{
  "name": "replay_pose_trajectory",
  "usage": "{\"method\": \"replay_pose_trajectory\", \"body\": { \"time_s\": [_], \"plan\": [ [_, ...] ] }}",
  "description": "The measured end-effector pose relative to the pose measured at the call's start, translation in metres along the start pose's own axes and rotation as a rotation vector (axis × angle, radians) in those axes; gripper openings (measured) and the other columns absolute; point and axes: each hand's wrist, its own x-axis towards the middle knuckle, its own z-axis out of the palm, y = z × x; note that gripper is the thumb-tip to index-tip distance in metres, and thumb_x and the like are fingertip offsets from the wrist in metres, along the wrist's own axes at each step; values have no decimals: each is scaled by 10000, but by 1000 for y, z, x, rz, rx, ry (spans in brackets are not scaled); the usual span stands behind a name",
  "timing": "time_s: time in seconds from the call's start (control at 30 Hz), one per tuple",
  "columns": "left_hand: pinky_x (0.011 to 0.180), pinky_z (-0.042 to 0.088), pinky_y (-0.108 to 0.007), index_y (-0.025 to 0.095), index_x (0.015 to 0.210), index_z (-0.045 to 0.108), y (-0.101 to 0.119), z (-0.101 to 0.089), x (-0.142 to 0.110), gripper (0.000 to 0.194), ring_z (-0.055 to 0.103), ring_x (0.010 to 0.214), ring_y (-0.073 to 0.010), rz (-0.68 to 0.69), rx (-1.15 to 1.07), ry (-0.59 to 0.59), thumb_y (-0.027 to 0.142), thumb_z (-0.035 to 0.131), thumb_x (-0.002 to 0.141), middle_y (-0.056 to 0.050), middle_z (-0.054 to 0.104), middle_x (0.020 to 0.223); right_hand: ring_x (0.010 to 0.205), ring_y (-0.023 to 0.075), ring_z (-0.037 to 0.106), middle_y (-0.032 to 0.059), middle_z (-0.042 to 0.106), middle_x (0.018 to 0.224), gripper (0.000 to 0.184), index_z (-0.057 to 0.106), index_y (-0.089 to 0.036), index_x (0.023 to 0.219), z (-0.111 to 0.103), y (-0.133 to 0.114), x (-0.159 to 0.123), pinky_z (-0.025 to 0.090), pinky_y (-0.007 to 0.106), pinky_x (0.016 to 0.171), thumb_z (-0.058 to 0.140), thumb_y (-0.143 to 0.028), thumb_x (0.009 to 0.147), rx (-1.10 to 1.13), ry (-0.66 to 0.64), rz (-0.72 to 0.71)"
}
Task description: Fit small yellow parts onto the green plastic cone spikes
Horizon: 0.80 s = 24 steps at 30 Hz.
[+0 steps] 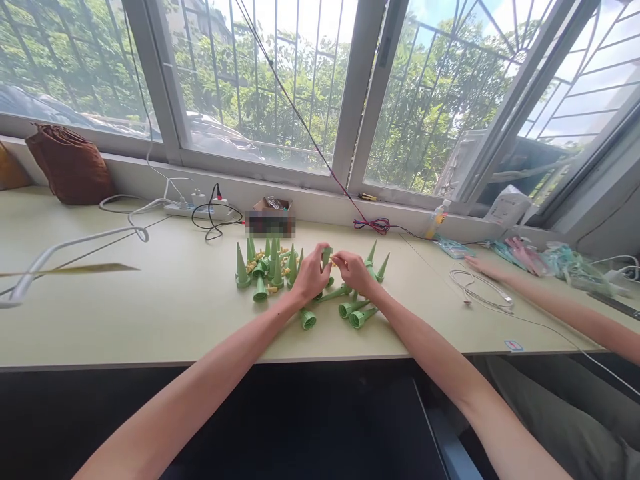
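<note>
Green cone (327, 256) is above the table (200, 327), clamped in my left hand (310, 275). My right hand (353, 271) pinches, apparently on a yellow part, beside it; further movement calls for steady alignment.

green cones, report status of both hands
Left hand holding one green cone; right hand beside it, contents unclear; more cones around both; other person's hand off right
</note>
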Motion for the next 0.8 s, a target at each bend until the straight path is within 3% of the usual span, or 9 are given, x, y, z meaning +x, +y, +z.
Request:
{"method": "replay_pose_trajectory", "body": {
  "time_s": [0.13, 0.57, 0.8],
  "plan": [
    [609, 407, -232, 213, 1180, 460, 2, -1, 1, 364, 443, 506, -79, -3, -1, -10, 147, 533, 829, 9, 549, 777, 602, 130, 414, 7, 535, 658, 304, 520, -185, 727, 1, 1, 0, 341, 254, 617, 376, -326, 955, -25, -13, 3],
    [654, 461, -247, 224, 1207, 456, 1, -3, 2, 364, 596, 667, -140, -12, -17, -31, 187, 529, 852, -37, 628, 859, 561, 124, 463, 9, 579, 649, 353, 505, -195, 699, 2, -3, -1, 354, 249, 609, 316, -337, 962, 28, 4, 64],
    [573, 432, -218, 222, 1209, 451, 5, -5, 1, 392, 484, 504, -75, 4, -25, -42, 177, 523, 826, -26, 621, 867, 572, 122, 468, 4, 567, 641, 364, 487, -196, 688, 2, -3, -1, 349, 247, 605, 319, -358, 967, 41, 14, 79]
  ]
}}
